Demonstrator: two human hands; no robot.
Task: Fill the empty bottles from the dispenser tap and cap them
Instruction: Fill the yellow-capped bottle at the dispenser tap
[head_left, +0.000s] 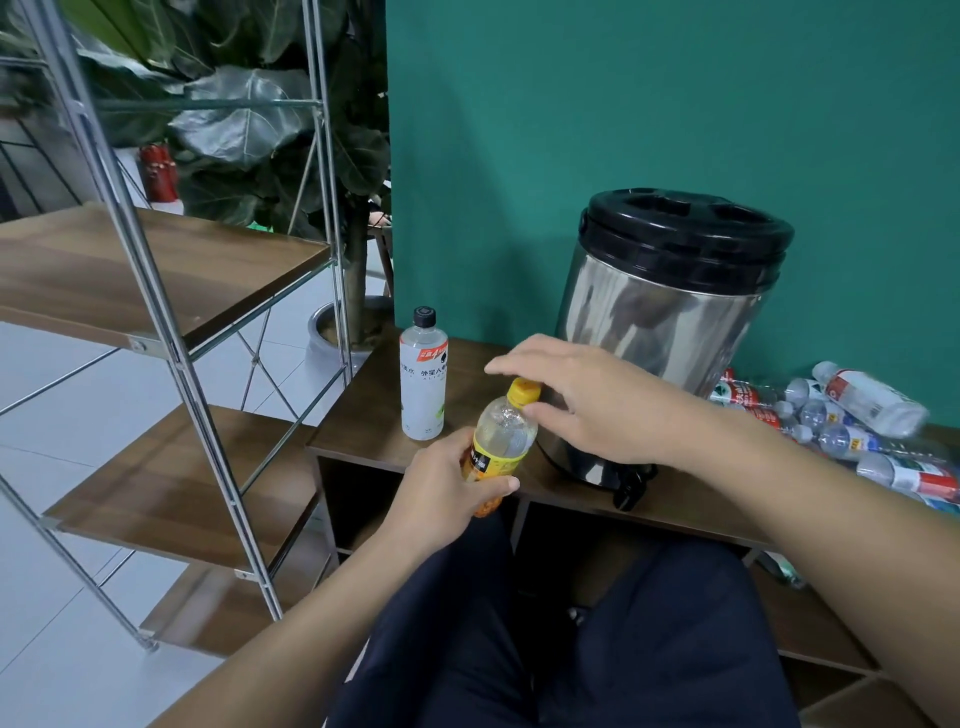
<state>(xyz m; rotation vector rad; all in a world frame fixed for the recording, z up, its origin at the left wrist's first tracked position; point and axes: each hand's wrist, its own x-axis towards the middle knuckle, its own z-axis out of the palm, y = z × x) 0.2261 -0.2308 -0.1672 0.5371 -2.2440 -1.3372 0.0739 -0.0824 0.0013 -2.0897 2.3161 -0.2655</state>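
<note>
Bottle (501, 447) gripped by left hand (441, 493); right hand (587, 405) fingers pinch its yellow cap (523, 391)

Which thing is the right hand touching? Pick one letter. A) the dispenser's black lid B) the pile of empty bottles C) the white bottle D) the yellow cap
D: the right hand has its fingers at the yellow cap of the bottle that the left hand grips, while the white bottle stands untouched to the left.
</note>
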